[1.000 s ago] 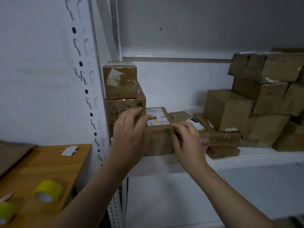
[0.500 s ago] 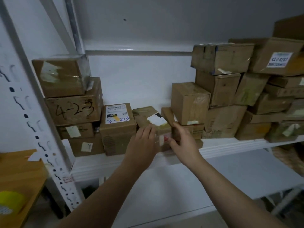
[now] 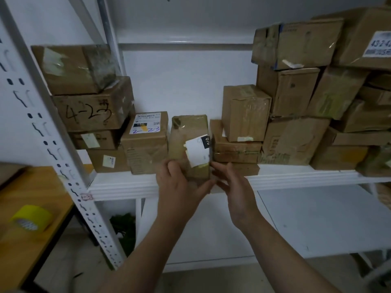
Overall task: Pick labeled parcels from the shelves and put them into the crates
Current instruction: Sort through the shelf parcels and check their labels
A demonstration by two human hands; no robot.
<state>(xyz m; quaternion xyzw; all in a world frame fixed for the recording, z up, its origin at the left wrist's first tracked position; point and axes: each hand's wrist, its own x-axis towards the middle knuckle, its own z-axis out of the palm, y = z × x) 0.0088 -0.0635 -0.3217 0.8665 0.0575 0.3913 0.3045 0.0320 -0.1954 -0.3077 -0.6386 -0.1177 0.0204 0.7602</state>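
A flat brown parcel [image 3: 189, 136] with a white label on its top lies tilted at the front of the white shelf [image 3: 296, 178]. My left hand [image 3: 179, 182] grips its near left end, fingers curled round the underside. My right hand [image 3: 234, 187] holds its near right edge with the fingertips. Left of it stands a box labelled "2-23" [image 3: 146, 142]. Further left is a stack with a box marked "4-23" [image 3: 93, 111]. No crate is in view.
Many cardboard boxes [image 3: 296, 115] are stacked on the shelf's right side. A perforated white upright [image 3: 53, 144] stands at the left. A wooden table [image 3: 31, 229] with a yellow tape roll [image 3: 31, 216] is at the lower left. A lower white shelf [image 3: 317, 218] lies below.
Both hands left the "2-23" box, moved right and took hold of the flat labelled parcel, which is now lifted at its near end. The view shifted right and closer.
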